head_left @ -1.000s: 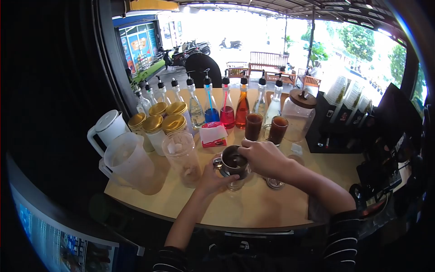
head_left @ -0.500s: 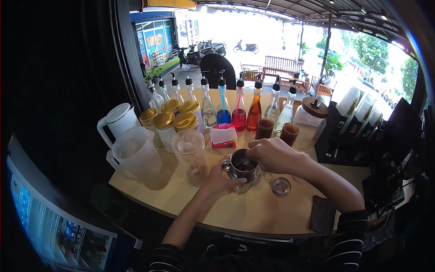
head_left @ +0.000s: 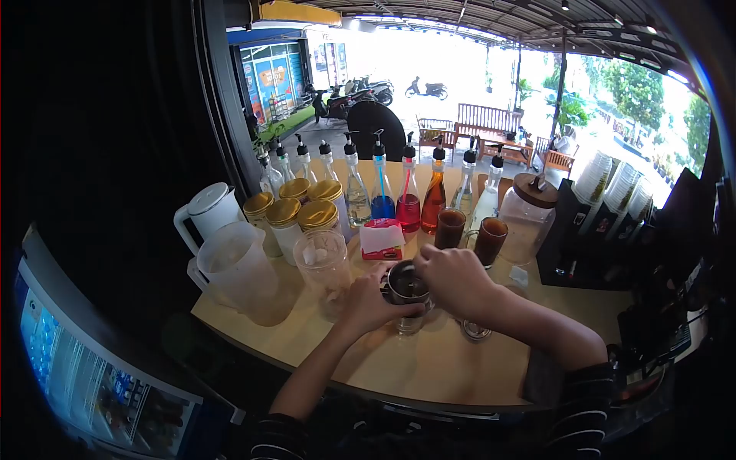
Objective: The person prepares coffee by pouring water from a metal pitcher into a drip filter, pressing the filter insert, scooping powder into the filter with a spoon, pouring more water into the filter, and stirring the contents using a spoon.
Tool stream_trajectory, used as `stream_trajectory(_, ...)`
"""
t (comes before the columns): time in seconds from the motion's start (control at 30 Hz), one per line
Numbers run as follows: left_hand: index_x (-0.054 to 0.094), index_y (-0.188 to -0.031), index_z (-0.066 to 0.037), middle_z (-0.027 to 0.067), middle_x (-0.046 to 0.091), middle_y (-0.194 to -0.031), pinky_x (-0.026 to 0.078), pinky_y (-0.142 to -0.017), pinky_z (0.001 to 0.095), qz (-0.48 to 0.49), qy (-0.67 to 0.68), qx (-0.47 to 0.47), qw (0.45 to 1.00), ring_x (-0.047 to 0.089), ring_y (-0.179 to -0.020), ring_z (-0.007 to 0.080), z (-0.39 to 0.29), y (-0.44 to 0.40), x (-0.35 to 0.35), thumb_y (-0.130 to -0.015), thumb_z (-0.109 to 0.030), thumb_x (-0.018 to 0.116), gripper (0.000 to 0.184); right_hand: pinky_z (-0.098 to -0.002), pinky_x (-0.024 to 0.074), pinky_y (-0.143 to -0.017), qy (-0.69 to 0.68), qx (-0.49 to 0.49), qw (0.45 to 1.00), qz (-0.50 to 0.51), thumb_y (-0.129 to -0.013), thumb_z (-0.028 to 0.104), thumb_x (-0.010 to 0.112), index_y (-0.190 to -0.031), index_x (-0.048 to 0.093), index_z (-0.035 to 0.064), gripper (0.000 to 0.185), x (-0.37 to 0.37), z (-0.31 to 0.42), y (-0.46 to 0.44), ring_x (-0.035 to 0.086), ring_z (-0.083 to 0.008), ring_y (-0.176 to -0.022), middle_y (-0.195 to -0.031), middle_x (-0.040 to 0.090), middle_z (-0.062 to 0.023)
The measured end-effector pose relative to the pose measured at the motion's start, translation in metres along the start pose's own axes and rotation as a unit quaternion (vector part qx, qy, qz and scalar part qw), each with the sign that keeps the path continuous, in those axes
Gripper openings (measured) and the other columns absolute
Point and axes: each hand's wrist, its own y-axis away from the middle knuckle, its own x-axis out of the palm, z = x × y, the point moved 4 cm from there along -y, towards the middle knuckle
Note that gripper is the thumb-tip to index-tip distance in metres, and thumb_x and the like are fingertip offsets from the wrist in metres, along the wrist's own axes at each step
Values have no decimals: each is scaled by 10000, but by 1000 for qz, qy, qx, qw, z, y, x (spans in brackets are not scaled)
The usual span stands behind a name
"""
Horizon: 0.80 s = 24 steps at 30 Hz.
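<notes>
My left hand (head_left: 373,305) is wrapped round the near left side of a metal cup (head_left: 408,282) with dark contents. The cup sits on top of a clear glass (head_left: 409,325). Over the cup's right rim, my right hand (head_left: 454,277) is closed in a pinch; what its fingers hold is hidden. Just behind are two glasses of brown drink, one (head_left: 449,230) on the left and one (head_left: 491,241) on the right. A small round metal lid (head_left: 476,330) lies under my right forearm.
Pump bottles (head_left: 409,207) line the counter's back. Gold-lidded jars (head_left: 318,217), a clear container (head_left: 322,264) and pitchers (head_left: 238,268) stand left. A red tissue pack (head_left: 382,239) is centred. To the right are a wooden-lidded jar (head_left: 521,222) and a black cup rack (head_left: 583,238).
The view has shifted, so the counter things appear farther right and slightly lower. My left hand has closed farther round the cup's front. My right hand stays at the cup's rim.
</notes>
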Motion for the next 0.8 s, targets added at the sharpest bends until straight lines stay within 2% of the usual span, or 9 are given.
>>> stream_trajectory(0.07, 549, -1192, -9, 156, 660, -1048, 519, -851, 365, -10, -30, 3, 999, 664, -953, 267, 0, 1, 0, -517, -519, 854, 899, -380, 541, -647, 24, 33, 999, -20, -745, 92, 611, -893, 589, 35, 160, 1, -4, 2, 662, -293, -782, -895, 591, -101)
stream_trajectory(0.13, 544, -1200, -7, 153, 658, -1055, 516, -857, 368, -3, -32, 9, 999, 661, -963, 267, 3, 0, 0, -525, -515, 851, 898, -381, 540, -639, -12, -26, 999, -29, -754, 88, 593, -880, 588, 39, 135, 8, -1, 4, 661, -285, -772, -885, 585, -99)
stream_trajectory(0.23, 545, -1199, -13, 156, 652, -1071, 511, -865, 373, 22, -9, 5, 1000, 653, -981, 269, 3, -1, 0, -528, -519, 846, 893, -384, 538, -630, -26, -51, 998, -38, -753, 89, 589, -880, 582, 40, 136, 11, 0, 8, 661, -278, -769, -884, 582, -98)
stream_trajectory(0.37, 547, -1194, -17, 157, 657, -1054, 513, -857, 375, 10, -17, 12, 1000, 656, -971, 271, 7, -2, 2, -528, -519, 845, 886, -381, 537, -626, 17, -1, 999, -51, -751, 87, 590, -883, 577, 40, 141, 7, -5, 5, 661, -268, -787, -883, 575, -94)
stream_trajectory(0.43, 544, -1199, -14, 161, 658, -1046, 512, -860, 378, 7, -21, 20, 1000, 655, -974, 274, 9, -2, 2, -527, -513, 846, 890, -376, 536, -623, -8, -49, 998, -30, -749, 89, 591, -881, 572, 43, 141, 18, 4, 6, 661, -264, -794, -886, 567, -88)
stream_trajectory(0.57, 542, -1205, -21, 163, 658, -1046, 511, -861, 382, 20, -33, 6, 999, 655, -972, 281, 4, -2, 2, -529, -514, 845, 890, -369, 536, -623, 7, -26, 998, -52, -747, 94, 594, -873, 570, 48, 136, 3, 0, 7, 663, -258, -804, -891, 563, -86)
stream_trajectory(0.67, 542, -1202, -36, 160, 657, -1049, 510, -860, 389, -6, -16, 15, 1000, 653, -972, 289, 6, 0, 2, -528, -506, 848, 877, -365, 535, -621, 25, -14, 998, -57, -744, 96, 598, -881, 572, 50, 146, 7, -3, 4, 658, -256, -806, -891, 561, -82)
stream_trajectory(0.8, 533, -1197, -34, 158, 646, -1069, 508, -856, 395, -6, -14, 4, 1000, 645, -978, 294, 0, 1, 0, -528, -478, 856, 865, -365, 535, -626, -8, -48, 998, -34, -739, 94, 603, -892, 583, 59, 158, 12, 0, 10, 655, -244, -820, -894, 564, -73)
